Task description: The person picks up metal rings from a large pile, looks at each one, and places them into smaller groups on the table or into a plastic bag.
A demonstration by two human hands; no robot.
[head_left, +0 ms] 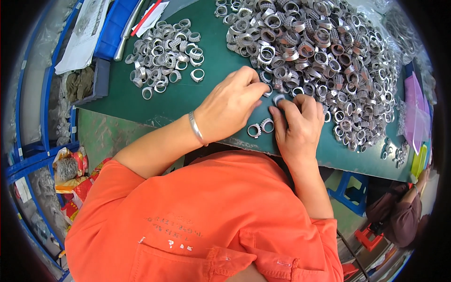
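Many grey metal rings (324,61), pebbly bands, heap upper right of frame on smooth green tabletop (211,44); smaller ring cluster (164,56) upper left. Centre: right hand (300,123), thumb and forefinger pinched on studded ring (278,99); left hand (230,104) beside, fingers curled, grip on anything impossible to tell. Two loose rings (256,135) just below.
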